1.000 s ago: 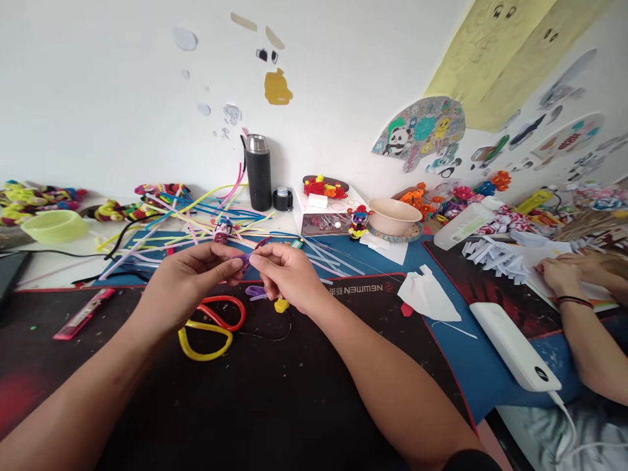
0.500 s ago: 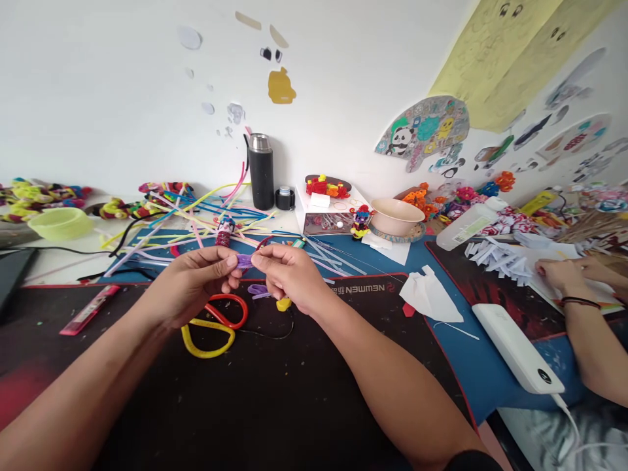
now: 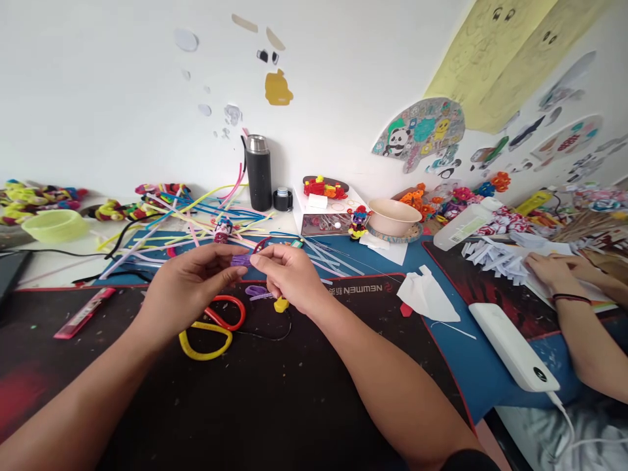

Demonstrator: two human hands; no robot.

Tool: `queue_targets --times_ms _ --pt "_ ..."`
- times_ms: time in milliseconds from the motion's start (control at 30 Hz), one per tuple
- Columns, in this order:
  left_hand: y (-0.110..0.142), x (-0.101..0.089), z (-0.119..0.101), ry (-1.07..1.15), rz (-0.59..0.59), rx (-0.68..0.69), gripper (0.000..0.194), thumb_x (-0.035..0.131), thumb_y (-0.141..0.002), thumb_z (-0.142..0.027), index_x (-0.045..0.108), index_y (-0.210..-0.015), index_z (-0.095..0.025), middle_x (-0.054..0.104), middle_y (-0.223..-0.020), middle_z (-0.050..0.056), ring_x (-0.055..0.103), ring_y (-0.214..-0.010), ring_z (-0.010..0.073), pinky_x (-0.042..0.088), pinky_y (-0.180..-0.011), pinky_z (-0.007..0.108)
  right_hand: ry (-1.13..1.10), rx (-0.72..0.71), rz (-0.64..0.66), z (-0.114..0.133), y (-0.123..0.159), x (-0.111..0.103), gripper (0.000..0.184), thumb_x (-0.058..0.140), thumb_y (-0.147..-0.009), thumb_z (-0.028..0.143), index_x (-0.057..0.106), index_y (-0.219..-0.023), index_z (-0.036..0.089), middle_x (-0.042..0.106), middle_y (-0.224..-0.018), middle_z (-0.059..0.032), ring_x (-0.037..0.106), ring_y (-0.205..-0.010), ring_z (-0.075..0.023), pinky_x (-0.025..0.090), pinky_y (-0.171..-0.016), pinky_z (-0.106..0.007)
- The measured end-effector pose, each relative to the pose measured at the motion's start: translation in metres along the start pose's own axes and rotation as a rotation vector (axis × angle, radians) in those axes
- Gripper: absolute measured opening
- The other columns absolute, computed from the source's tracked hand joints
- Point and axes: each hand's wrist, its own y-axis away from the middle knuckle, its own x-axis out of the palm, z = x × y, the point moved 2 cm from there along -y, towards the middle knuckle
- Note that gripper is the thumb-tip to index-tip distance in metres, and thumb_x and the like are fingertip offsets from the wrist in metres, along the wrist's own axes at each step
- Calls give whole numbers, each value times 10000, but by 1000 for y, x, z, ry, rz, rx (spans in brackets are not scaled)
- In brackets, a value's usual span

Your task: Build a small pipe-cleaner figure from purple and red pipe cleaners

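Over the black mat, my right hand (image 3: 290,273) pinches a small bundle of looped purple pipe cleaner (image 3: 240,260) between thumb and forefinger. My left hand (image 3: 192,281) is around the bundle's left end, its thumb and fingers spread apart and no longer pressing it. Beneath the hands lies a second purple pipe cleaner loop (image 3: 256,292). A yellow piece (image 3: 281,305) with a thin dark wire is just below my right hand. Scissors with one red and one yellow handle (image 3: 206,354) rest under my left hand, their blades hidden.
Loose pipe cleaners (image 3: 196,203) are strewn behind the mat (image 3: 245,412). A black thermos (image 3: 258,175), a beige bowl (image 3: 394,217) and a small figure (image 3: 358,223) stand at the back. A white power bank (image 3: 513,347) lies right, near another person's arm (image 3: 579,320).
My left thumb and fingers have come apart from their pinch on the purple bundle. My right hand keeps its pinch. The view has shifted slightly.
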Motion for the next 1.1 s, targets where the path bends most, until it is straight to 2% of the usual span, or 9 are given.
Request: queue_targets --times_ms 100,200,400,500,633,700,800,933,1100 --pt "2 -3 0 -251 -64 73 300 784 -823 -550 852 -988 -308 846 -833 17 769 -746 260 587 -658 334 45 -11 3 1 2 1 220 751 -969 379 668 -881 196 546 -542 87 476 -390 -74 335 -414 -215" --pt "3 -4 -2 -360 -86 120 259 745 -842 -555 844 -912 -327 835 -807 5 752 -730 256 566 -672 327 132 -40 -12 2 3 1 212 744 -983 372 667 -885 200 551 -539 79 495 -394 -85 359 -421 -222" --pt "0 -2 -2 -335 -18 26 354 720 -828 -623 837 -927 -304 828 -776 19 757 -716 266 557 -641 319 225 -44 -10 -1 3 0 198 688 -1033 369 653 -921 210 558 -538 77 515 -406 -93 396 -451 -221" --pt "-1 -2 2 -317 2 14 389 714 -824 -638 837 -968 -299 846 -837 31 773 -766 281 577 -676 337 217 -21 31 -1 2 0 202 688 -1039 387 647 -949 211 553 -515 83 517 -411 -95 419 -475 -219" --pt "-6 -3 10 -327 88 12 458 706 -829 -643 812 -1094 -285 865 -966 50 786 -851 302 594 -755 373 176 -20 14 -1 1 -2 200 685 -1032 380 632 -941 210 545 -511 94 512 -404 -93 411 -461 -216" --pt "-9 -2 13 -440 117 60 387 653 -880 -602 805 -1016 -274 844 -932 55 765 -837 300 576 -754 381 116 -23 -6 0 0 -2 204 686 -1024 370 618 -916 211 536 -520 102 495 -392 -85 413 -451 -218" --pt "-12 6 17 -644 153 205 329 549 -959 -471 791 -862 -269 785 -841 74 720 -831 305 557 -770 400 27 -26 -33 -1 -3 -2 234 723 -993 389 604 -898 211 537 -550 110 480 -379 -76 416 -435 -222" --pt "-12 19 29 -794 239 349 329 518 -965 -325 835 -903 -267 762 -820 102 687 -878 326 553 -817 433 17 -32 -33 -4 -4 -1 262 753 -965 413 607 -893 209 518 -542 117 480 -376 -74 397 -423 -217" --pt "-12 25 48 -747 341 375 290 568 -953 -297 857 -943 -294 806 -957 105 686 -992 342 536 -974 480 3 -36 -43 -1 -3 0 233 732 -978 392 608 -904 209 533 -558 114 481 -379 -69 404 -432 -213"
